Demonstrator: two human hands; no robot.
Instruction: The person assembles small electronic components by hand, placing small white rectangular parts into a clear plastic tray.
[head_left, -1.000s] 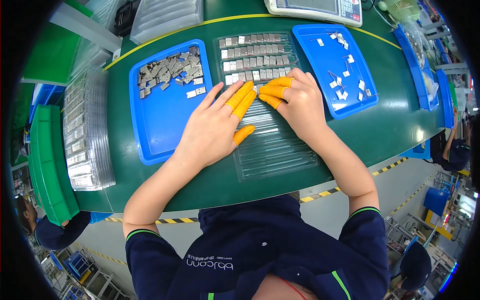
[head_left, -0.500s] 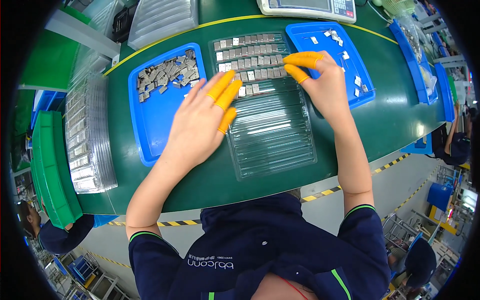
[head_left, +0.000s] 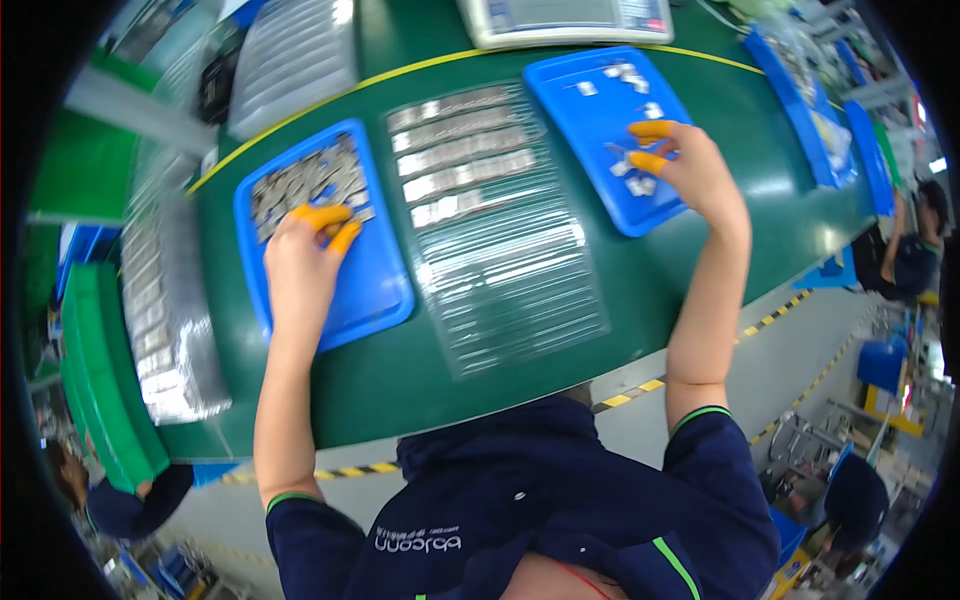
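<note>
My left hand [head_left: 303,262], with yellow finger cots, reaches into the left blue tray [head_left: 365,305]. Its thumb and fingers draw together beside a heap of small metal connector shells [head_left: 305,185]; whatever is between the tips is hidden. Over the right blue tray [head_left: 600,185], my right hand [head_left: 692,172] also wears yellow finger cots. Its thumb and index finger are apart, close to small white connector pieces [head_left: 638,186]. Between the trays lies a clear ribbed plastic tray [head_left: 515,300]. Its far rows hold metal connectors [head_left: 465,135]; the near grooves are bare.
A scale [head_left: 570,22] stands at the back. Stacked clear trays [head_left: 295,65] are at the back left, with more filled clear trays [head_left: 160,310] and a green bin [head_left: 105,370] at the left. Blue bins [head_left: 805,120] line the right. Other people are at both sides.
My left hand has moved left from the clear tray into the left blue tray. My right hand has left the clear tray for the right blue tray. The view has shifted slightly.
</note>
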